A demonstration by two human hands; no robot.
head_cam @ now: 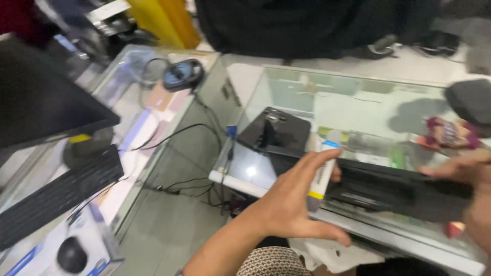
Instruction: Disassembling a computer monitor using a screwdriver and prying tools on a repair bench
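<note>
Centrally, the left hand (291, 199) lies with fingers spread wide, its palm and fingertips pressed against the left end of a long black device (394, 191), gripping nothing closed. At that end a white strip with blue and yellow tips (323, 176) stands just under the fingers. The right hand (468, 176) rests on the far right end of the same black device, fingers laid flat along its top edge; whether they curl around it cannot be told. The device lies across the near edge of a glass counter (358, 110). A black stand (273, 130) sits on the glass behind it. To the left, a second counter carries a keyboard (56, 197), a monitor (41, 97) and a computer mouse (183, 74).
</note>
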